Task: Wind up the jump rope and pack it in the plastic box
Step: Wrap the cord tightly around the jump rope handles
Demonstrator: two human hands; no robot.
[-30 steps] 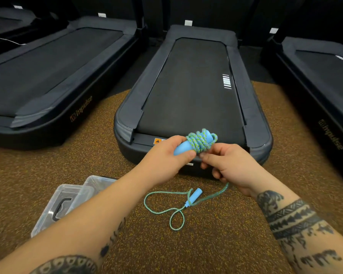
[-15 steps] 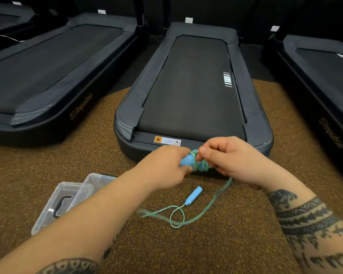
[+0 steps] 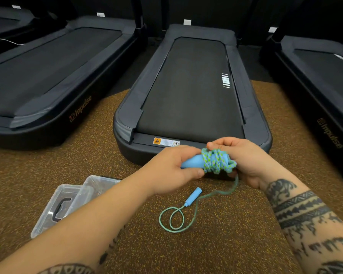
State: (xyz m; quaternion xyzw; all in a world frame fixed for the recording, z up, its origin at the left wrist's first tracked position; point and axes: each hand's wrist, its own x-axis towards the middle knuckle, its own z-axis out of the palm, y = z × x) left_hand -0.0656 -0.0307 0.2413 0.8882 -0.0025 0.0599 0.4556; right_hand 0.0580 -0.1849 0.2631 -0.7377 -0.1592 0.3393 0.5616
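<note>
1. My left hand grips the blue handle; my right hand is closed on the rope coiled around it.
2. I judge winding is mid-step: slack trails to the second handle on the floor at 6 o'clock.
3. Next calls for wrapping that slack.
4. The plastic box waits at 8 o'clock, near the treadmill.

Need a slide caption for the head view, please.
Both hands wind rope around a blue handle; the second handle lies on the floor beside the box.
</note>
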